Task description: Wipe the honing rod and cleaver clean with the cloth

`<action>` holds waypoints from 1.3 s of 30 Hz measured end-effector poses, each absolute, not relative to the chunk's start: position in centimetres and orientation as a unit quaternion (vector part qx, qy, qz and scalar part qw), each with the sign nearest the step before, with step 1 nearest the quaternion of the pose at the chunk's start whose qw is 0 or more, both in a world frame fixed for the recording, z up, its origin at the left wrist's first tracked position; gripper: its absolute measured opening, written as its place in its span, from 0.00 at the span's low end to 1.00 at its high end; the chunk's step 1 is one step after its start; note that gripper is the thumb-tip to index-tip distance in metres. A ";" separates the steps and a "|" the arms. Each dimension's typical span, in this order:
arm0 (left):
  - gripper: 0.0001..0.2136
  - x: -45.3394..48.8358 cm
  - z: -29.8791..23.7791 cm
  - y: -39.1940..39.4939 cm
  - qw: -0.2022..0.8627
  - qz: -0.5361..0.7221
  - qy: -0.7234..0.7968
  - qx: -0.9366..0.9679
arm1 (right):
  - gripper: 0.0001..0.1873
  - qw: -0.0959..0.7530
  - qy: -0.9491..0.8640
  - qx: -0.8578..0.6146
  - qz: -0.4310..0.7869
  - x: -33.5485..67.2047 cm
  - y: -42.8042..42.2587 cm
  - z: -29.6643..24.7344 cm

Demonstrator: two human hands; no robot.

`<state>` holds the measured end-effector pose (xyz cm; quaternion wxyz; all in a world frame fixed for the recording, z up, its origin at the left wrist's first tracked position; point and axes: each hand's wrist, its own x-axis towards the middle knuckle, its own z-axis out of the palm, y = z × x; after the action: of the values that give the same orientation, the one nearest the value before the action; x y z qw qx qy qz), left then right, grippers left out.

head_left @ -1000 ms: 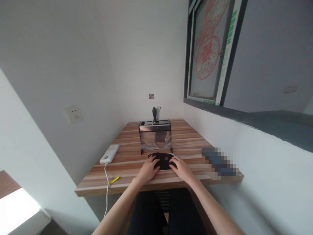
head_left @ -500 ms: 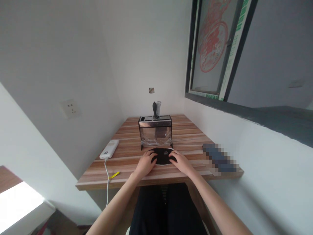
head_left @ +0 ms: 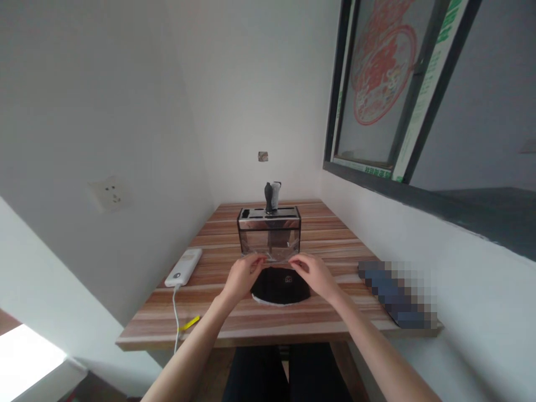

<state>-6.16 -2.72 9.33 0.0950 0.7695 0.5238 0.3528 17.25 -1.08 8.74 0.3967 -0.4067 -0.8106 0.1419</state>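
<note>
The black cloth piece (head_left: 280,287), with a pale edge along its near side and a small light emblem, lies flat on the wood-grained table (head_left: 221,326) in front of the clear-fronted knife stand (head_left: 270,229). At its far left and far right corners, the left hand (head_left: 243,274) and right hand (head_left: 315,273) have thumb and fingers drawn close together, though I cannot tell whether they pinch anything; farther out lie a white power bank (head_left: 184,268) with its cable (head_left: 175,315), a yellow strip (head_left: 189,323) and a blurred-out phone-like object (head_left: 393,293).
</note>
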 end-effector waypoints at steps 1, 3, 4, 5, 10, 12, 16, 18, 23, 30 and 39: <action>0.12 -6.1 9.9 -2.6 0.093 0.367 0.519 0.766 | 0.07 0.410 -0.805 -0.402 0.148 17.2 -0.7 9.9; 0.11 -6.1 11.0 -2.3 0.081 0.400 0.500 0.764 | 0.08 0.442 -0.793 -0.389 0.156 17.1 0.4 12.3; 0.11 -6.0 11.5 -2.1 0.068 0.417 0.487 0.765 | 0.08 0.459 -0.788 -0.382 0.153 17.0 1.1 13.5; 0.11 -5.9 12.1 -1.9 0.051 0.431 0.473 0.767 | 0.09 0.476 -0.781 -0.375 0.152 16.8 1.8 14.8; 0.14 -5.5 13.9 -0.1 -0.077 0.464 0.434 0.768 | 0.08 0.525 -0.763 -0.354 0.129 14.7 6.5 20.5; 0.17 -5.3 14.0 0.8 -0.111 0.456 0.445 0.763 | 0.09 0.513 -0.768 -0.367 0.107 13.2 8.3 22.1; 0.21 -5.2 13.4 2.0 -0.141 0.430 0.470 0.758 | 0.13 0.428 -0.791 -0.438 0.019 10.3 10.2 23.8; 0.22 -5.3 13.1 2.3 -0.150 0.423 0.473 0.758 | 0.15 0.392 -0.793 -0.466 -0.029 9.4 10.4 24.0; 0.24 -5.3 12.8 2.3 -0.167 0.407 0.475 0.762 | 0.18 0.356 -0.792 -0.490 -0.080 8.6 10.4 24.2; 0.25 -5.0 12.8 2.2 -0.176 0.406 0.480 0.757 | 0.15 0.337 -0.786 -0.509 -0.098 8.5 10.3 24.7; 0.24 -4.8 13.1 2.0 -0.185 0.394 0.498 0.750 | 0.16 0.331 -0.777 -0.520 -0.122 8.8 9.9 26.3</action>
<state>-4.83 1.97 13.07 -0.1847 0.7503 0.4976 0.3942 8.83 9.91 26.34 0.3315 -0.5203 -0.7775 -0.1221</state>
